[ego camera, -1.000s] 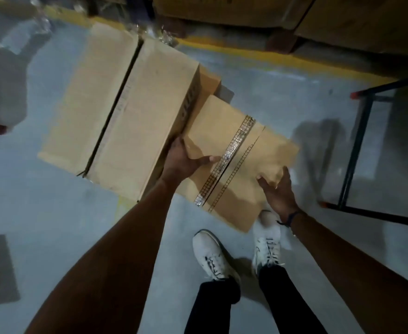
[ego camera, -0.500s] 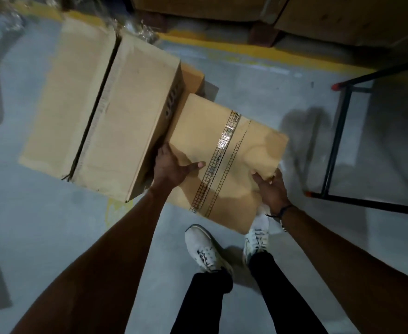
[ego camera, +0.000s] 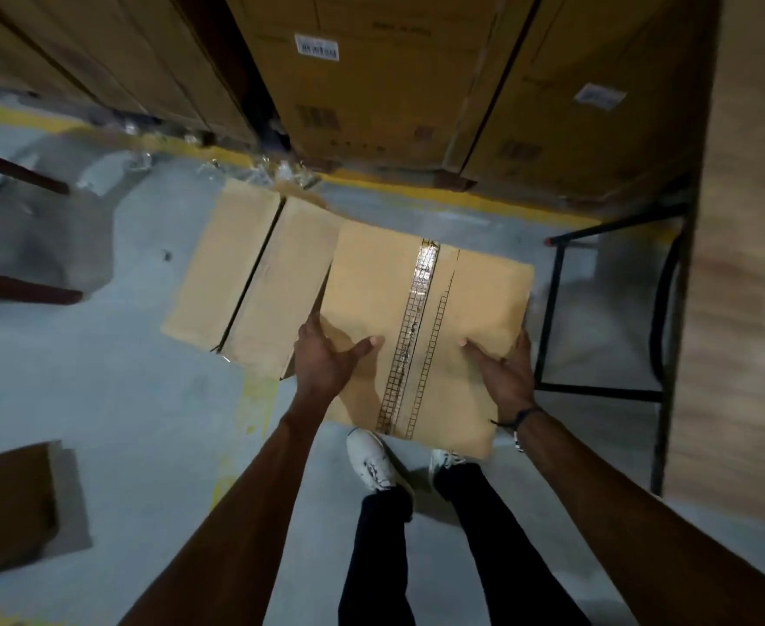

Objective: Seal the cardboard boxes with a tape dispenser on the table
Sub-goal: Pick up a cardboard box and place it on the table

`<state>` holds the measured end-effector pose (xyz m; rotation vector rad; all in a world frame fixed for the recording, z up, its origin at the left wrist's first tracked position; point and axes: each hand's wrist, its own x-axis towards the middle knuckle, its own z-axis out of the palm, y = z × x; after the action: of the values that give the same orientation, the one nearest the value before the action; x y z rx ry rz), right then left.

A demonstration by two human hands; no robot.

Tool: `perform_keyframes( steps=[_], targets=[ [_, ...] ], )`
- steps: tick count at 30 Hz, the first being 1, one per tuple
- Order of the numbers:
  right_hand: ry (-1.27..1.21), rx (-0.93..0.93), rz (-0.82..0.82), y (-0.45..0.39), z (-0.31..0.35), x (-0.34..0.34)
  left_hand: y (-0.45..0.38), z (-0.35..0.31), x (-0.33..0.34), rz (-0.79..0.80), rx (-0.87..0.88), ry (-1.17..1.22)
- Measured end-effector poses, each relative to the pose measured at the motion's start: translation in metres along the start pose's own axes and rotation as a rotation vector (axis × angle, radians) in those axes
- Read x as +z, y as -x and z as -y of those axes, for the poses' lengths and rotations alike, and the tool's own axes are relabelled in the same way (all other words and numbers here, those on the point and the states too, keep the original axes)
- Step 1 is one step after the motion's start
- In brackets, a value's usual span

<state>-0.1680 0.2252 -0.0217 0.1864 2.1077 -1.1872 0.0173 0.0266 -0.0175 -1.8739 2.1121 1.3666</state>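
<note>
I hold a cardboard box (ego camera: 380, 286) in the air above the floor, with a strip of patterned tape (ego camera: 414, 323) running down its top seam. My left hand (ego camera: 326, 359) grips its left near edge, thumb lying on top. My right hand (ego camera: 504, 377) grips the right near edge the same way. A larger cardboard box (ego camera: 245, 282) with an untaped centre seam sits on the floor to the left, beside and partly under the held box. No tape dispenser is in view.
Tall stacked cartons (ego camera: 371, 83) stand behind a yellow floor line (ego camera: 439, 192). A black metal table frame (ego camera: 606, 309) and a wooden table top (ego camera: 742, 264) are at the right. Another brown box (ego camera: 10, 503) lies at the lower left. My feet are below the held box.
The taped box has come up off the floor and squared toward me. My right hand slid from its near corner onto the right edge. The view has tilted up to show the stacked cartons.
</note>
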Motion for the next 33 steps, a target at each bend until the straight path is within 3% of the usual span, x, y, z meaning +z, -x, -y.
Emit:
perform_keyframes(
  steps=[5, 9, 18, 25, 33],
  targets=[
    [0.02, -0.042, -0.022, 0.084, 0.065, -0.027, 0.076, -0.036, -0.078, -0.087, -0.023, 0.023],
    [0.075, -0.056, 0.078, 0.146, 0.112, -0.04, 0.155, -0.066, -0.15, -0.224, -0.045, 0.034],
    [0.178, -0.425, 0.274, 0.239, 0.218, -0.06, 0.289, -0.121, -0.267, -0.539, -0.001, 0.059],
    [0.058, -0.573, 0.07, 0.298, 0.278, -0.112, 0.31, -0.171, -0.31, -0.56, 0.2, 0.084],
    [-0.112, -0.559, -0.231, 0.324, 0.279, -0.231, 0.301, -0.277, -0.266, -0.328, 0.483, 0.087]
  ],
)
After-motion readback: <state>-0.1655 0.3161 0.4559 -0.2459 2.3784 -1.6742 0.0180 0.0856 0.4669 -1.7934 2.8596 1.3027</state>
